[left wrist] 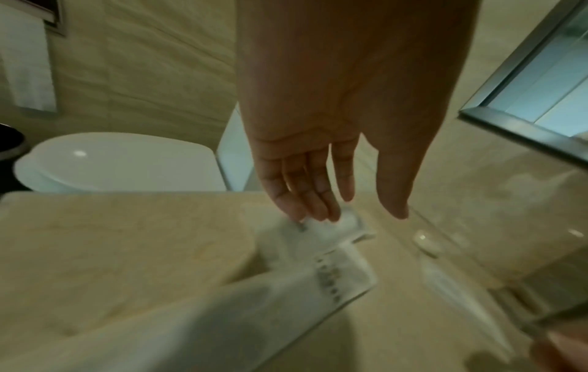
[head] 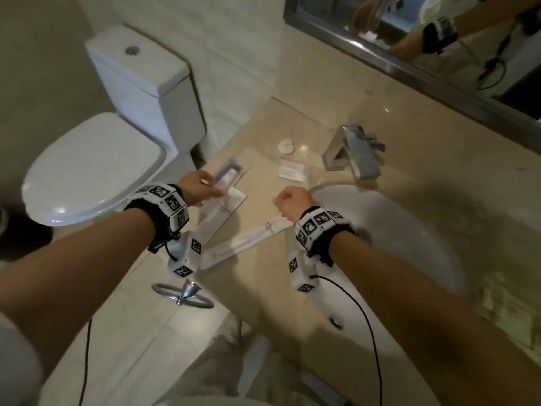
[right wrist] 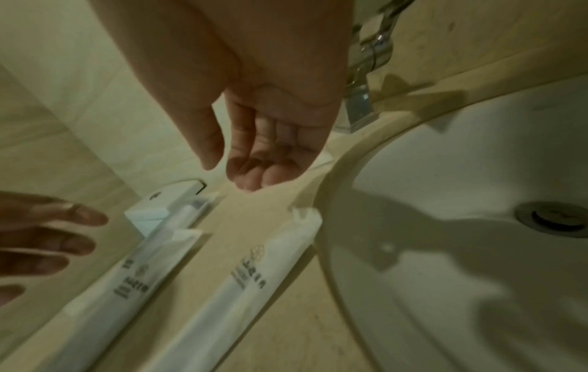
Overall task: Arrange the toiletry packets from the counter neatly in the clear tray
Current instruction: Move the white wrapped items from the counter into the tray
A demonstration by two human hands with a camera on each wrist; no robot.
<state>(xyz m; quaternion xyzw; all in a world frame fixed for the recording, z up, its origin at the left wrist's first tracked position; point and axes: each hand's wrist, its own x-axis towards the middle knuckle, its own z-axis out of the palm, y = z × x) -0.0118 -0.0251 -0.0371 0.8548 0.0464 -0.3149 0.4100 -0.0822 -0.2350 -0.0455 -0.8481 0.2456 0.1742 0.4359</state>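
Two long white packets lie on the beige counter: one beside the sink rim, the other to its left. A small packet lies past them near the counter's left edge. My left hand has straight fingers with their tips on this small packet and the thumb apart. My right hand hovers over the counter by the sink rim, fingers curled, holding nothing. The faint clear tray holds a round white item and a flat sachet.
A chrome faucet stands behind the white basin, whose drain shows in the right wrist view. A toilet sits left of the counter's edge. A towel ring hangs below the front. A mirror is on the wall.
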